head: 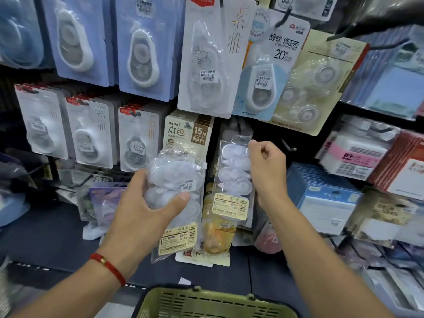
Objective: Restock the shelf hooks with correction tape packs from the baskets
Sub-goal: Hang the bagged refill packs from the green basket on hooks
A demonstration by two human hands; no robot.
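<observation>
The correction tape pack (234, 180) that I am hanging now is a clear bag with several white tape bodies and a yellow label low on it. My right hand (267, 166) holds it by its top edge: the fingers are curled and the tips pinch the plastic just beside the hanging hole. The pack hangs straight down below these fingers. I cannot tell if the hole is already on a hook, because the hook is hidden behind the pack and my knuckles.

My left hand (146, 203) grips a bundle of packs (176, 191), thumb pressed on the front, the other fingers wrapped behind. Their labels stick out below the thumb.

I think the main risk is at the right fingertips. The plastic is thin and slippery, so if I push before the hole meets the hook tip, the top can fold or tear, or the pack can slide out and fall toward the green basket (213, 304) under my arms. The left grip is also a risk: the packs lie loose on each other, and one can slip out below the thumb. The hanging cards (187, 136) just above my left fingers are close, so a wide move may knock them.
</observation>
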